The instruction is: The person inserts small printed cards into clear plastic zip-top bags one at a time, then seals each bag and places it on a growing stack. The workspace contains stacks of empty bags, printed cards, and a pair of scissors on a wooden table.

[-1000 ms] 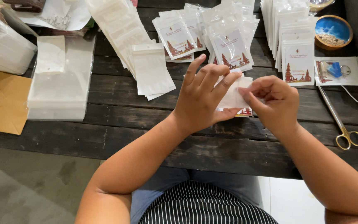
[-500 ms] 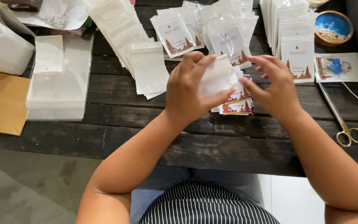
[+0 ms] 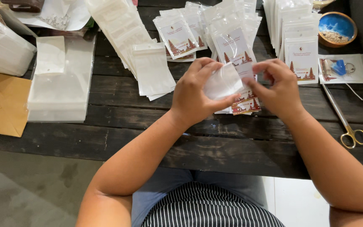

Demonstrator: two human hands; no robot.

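Above the dark table [image 3: 118, 126], left hand [image 3: 194, 94] and right hand [image 3: 280, 90] each grip-pinch one small clear pouch [image 3: 222, 82].

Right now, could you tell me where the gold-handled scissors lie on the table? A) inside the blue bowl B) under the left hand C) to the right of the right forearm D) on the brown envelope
C: the scissors lie flat on the dark table, just right of the right forearm, untouched by either hand.

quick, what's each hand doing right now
left hand: closed on the small clear pouch, thumb and fingers pinching it.
right hand: fingers curled at the pouch's right edge, over the printed cards.
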